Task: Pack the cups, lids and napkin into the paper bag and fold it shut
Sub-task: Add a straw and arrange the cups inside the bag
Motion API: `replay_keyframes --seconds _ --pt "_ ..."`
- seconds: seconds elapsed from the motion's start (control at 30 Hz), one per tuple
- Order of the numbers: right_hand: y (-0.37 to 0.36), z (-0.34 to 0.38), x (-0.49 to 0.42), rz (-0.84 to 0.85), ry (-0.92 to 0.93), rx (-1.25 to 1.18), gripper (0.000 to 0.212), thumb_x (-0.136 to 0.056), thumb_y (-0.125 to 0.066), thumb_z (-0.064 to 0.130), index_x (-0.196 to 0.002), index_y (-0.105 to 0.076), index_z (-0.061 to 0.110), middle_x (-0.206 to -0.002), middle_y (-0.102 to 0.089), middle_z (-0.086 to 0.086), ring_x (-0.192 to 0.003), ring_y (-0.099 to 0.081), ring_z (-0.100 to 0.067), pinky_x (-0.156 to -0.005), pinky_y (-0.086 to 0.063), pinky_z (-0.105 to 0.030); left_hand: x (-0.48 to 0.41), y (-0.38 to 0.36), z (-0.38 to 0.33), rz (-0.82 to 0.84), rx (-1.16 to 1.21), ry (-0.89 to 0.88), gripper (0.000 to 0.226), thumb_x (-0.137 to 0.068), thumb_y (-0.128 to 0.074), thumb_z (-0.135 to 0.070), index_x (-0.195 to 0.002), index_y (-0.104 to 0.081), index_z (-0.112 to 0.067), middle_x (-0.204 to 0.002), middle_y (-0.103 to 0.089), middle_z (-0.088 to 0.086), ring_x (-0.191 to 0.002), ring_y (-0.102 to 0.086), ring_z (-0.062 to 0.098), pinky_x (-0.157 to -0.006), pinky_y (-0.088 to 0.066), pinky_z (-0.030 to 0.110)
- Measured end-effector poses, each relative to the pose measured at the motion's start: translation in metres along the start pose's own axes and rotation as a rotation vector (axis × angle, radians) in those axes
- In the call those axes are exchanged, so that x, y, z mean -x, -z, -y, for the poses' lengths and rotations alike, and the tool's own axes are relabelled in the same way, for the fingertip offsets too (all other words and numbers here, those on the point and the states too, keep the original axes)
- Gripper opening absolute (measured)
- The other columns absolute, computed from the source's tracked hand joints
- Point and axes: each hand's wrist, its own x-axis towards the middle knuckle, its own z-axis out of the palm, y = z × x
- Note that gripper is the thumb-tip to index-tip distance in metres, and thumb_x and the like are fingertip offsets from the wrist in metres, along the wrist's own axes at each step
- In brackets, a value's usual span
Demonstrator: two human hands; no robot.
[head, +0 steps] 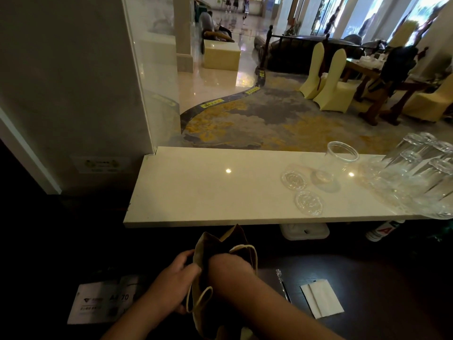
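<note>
Paper bag (221,271) in both hands, napkin (321,301) nr right, lids (309,202) on counter (196,187)

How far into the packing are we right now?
Nothing looks packed yet. In hand: the left hand grips the paper bag while the right hand reaches into its mouth, apparently opening it. Left: the cup and two lids on the counter, the napkin, then folding.

Pale stone counter (196,187): left and middle stretch bare, open reach. Right end crowded: upright clear plastic cup (335,163), two flat clear lids (294,180) (309,202) just beside it, cluster of upturned glass tumblers (416,177) at far right. Grey wall pillar (73,82) blocks far left. Dark lower desk: folded white napkin (321,298) and wrapped straw (283,285) lie right.
</note>
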Motion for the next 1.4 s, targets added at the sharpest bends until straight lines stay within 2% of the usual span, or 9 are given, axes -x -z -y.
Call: replay_keyframes --seconds 0.1,0.2,0.33,0.47,0.8,0.97,1.13,1.3,1.4 --pt "0.011 -0.003 0.035 -0.244 0.094 -0.121 0.017 -0.097 -0.054 0.029 -0.108 -0.064 0.02 -0.103 -0.068 -0.001 -0.094 -0.066 -0.021 -0.084 -0.058 -0.04 -0.001 0.001 0.002 0.006 0.017 0.014 0.031 -0.098 -0.057 -0.036 -0.128 -0.059 -0.043 -0.1 -0.078 0.004 -0.089 -0.075 0.022 -0.063 -0.061 0.032" --pt "0.027 -0.012 0.07 -0.562 0.211 -0.195 0.019 -0.095 -0.049 0.045 -0.088 -0.054 0.028 -0.08 -0.061 0.007 -0.072 -0.06 -0.009 -0.063 -0.052 -0.03 -0.002 0.001 0.004 0.001 0.031 0.016 0.03 -0.098 -0.055 -0.031 -0.125 -0.061 -0.042 -0.099 -0.079 0.008 -0.089 -0.077 0.027 -0.069 -0.063 0.04" --pt "0.044 -0.043 0.091 -0.87 0.215 -0.294 0.02 -0.092 -0.055 0.049 -0.089 -0.059 0.029 -0.072 -0.063 0.011 -0.064 -0.059 -0.005 -0.056 -0.051 -0.03 -0.002 0.001 0.005 0.019 0.053 0.014 0.044 -0.083 -0.058 -0.041 -0.127 -0.061 -0.041 -0.1 -0.078 0.008 -0.09 -0.077 0.027 -0.066 -0.06 0.035" --pt "0.045 -0.091 0.077 -0.97 0.033 -0.379 0.012 -0.088 -0.063 0.041 -0.083 -0.061 0.03 -0.067 -0.064 0.012 -0.059 -0.06 -0.003 -0.054 -0.051 -0.03 0.0 0.0 0.005 0.023 0.06 0.005 0.042 -0.083 -0.058 -0.044 -0.125 -0.058 -0.043 -0.102 -0.076 0.009 -0.09 -0.076 0.028 -0.066 -0.061 0.035" --pt "-0.057 -0.203 0.004 -0.551 -0.385 -0.258 0.013 -0.083 -0.061 0.038 -0.083 -0.058 0.025 -0.08 -0.064 0.005 -0.08 -0.065 -0.019 -0.058 -0.042 -0.027 -0.003 -0.003 0.012 -0.003 0.018 -0.033 0.032 -0.102 -0.051 -0.029 -0.132 -0.056 -0.04 -0.107 -0.074 0.009 -0.093 -0.074 0.026 -0.062 -0.056 0.03" --pt "-0.091 -0.222 -0.002 -0.379 -0.454 -0.222 0.026 -0.087 -0.061 0.029 -0.069 -0.043 0.027 -0.069 -0.048 0.01 -0.066 -0.048 -0.012 -0.048 -0.027 -0.016 -0.006 -0.005 0.013 -0.011 0.005 -0.036 0.032 -0.102 -0.05 -0.029 -0.132 -0.057 -0.039 -0.106 -0.074 0.012 -0.094 -0.073 0.03 -0.065 -0.057 0.034" --pt "-0.122 -0.239 -0.014 -0.266 -0.528 -0.25 0.027 -0.084 -0.066 0.032 -0.07 -0.043 0.029 -0.077 -0.056 0.008 -0.075 -0.06 -0.013 -0.067 -0.051 -0.026 -0.008 -0.007 0.013 0.0 0.015 -0.034 0.033 -0.103 -0.05 -0.026 -0.134 -0.057 -0.036 -0.109 -0.073 0.014 -0.095 -0.073 0.031 -0.061 -0.055 0.03" --pt "-0.141 -0.244 -0.021 -0.212 -0.552 -0.235 0.013 -0.089 -0.059 0.023 -0.081 -0.049 0.027 -0.098 -0.069 -0.002 -0.084 -0.062 -0.019 -0.073 -0.049 -0.028 -0.007 -0.005 0.012 -0.005 0.03 -0.02 0.049 -0.082 -0.056 -0.042 -0.13 -0.06 -0.038 -0.106 -0.075 0.013 -0.092 -0.075 0.031 -0.062 -0.058 0.035" --pt "-0.149 -0.245 -0.022 -0.186 -0.569 -0.235 0.014 -0.093 -0.053 0.018 -0.101 -0.065 0.022 -0.112 -0.07 -0.005 -0.104 -0.067 -0.023 -0.08 -0.049 -0.029 -0.008 -0.006 0.013 -0.007 0.045 -0.014 0.036 -0.094 -0.057 -0.033 -0.13 -0.06 -0.038 -0.106 -0.074 0.015 -0.092 -0.075 0.032 -0.058 -0.058 0.034"
